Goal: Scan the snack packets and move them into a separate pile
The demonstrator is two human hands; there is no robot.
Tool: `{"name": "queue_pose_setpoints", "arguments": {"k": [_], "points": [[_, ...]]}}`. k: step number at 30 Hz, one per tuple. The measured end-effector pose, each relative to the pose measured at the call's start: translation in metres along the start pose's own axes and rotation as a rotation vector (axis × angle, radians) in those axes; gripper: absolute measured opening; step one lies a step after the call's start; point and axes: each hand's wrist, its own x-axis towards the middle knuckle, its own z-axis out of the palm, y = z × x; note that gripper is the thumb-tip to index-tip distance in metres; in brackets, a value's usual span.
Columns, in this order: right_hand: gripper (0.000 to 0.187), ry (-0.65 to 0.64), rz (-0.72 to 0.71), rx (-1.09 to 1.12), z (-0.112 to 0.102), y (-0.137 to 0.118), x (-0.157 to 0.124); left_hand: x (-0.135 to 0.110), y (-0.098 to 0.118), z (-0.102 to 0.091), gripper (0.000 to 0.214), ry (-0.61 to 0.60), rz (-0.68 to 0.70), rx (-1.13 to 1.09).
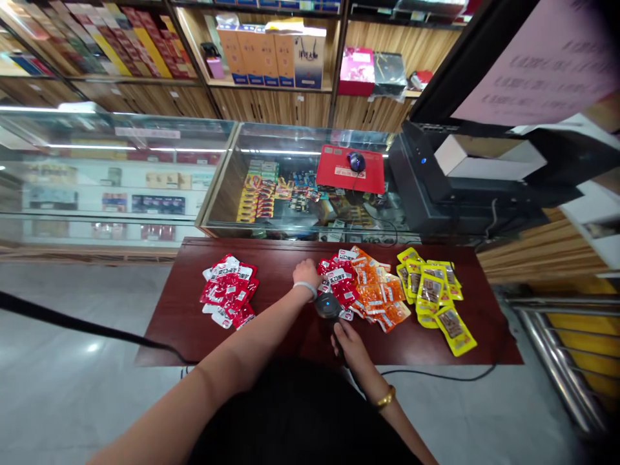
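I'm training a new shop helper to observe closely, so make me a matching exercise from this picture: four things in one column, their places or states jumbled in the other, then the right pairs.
Column one
1. Yellow packets
2. Computer mouse
3. Handheld scanner
4. Left hand

Column two
A. Held in the fingers of the right hand
B. Wears a white band at the wrist
C. Lying near the right end of the dark red table
D. Resting on a red mat

Right pairs
1-C, 2-D, 3-A, 4-B
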Motion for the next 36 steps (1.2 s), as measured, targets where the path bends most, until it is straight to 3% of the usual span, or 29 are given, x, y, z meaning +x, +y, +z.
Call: {"name": "queue_pose_setpoints", "arguments": {"k": [6,12,18,25,32,36], "points": [[0.064,0.018,-0.011,-0.037,0.005,-0.011,-0.001,-0.003,-0.009,0.003,0.048,-0.039,0.071,-0.069],[0.064,0.014,0.019,-0.091,0.010,-0.021,-0.005,-0.012,-0.025,-0.003,0.033,0.066,0.091,-0.188],[0.061,-0.044,-0.019,-0.126,0.024,-0.025,0.002,-0.028,-0.073,-0.001,0.020,0.062,-0.003,-0.454],[0.046,-0.164,-0.150,-0.157,0.046,-0.035,0.013,-0.067,-0.137,0.005,0.018,0.144,-0.124,-0.852],[0.055,-0.301,-0.088,-0.195,0.077,-0.042,0.018,-0.093,-0.169,-0.009,0.016,0.200,-0.191,-0.864],[0.058,-0.341,-0.051,-0.207,0.085,-0.037,0.016,-0.106,-0.194,-0.032,0.018,0.323,-0.285,-0.660]]}}
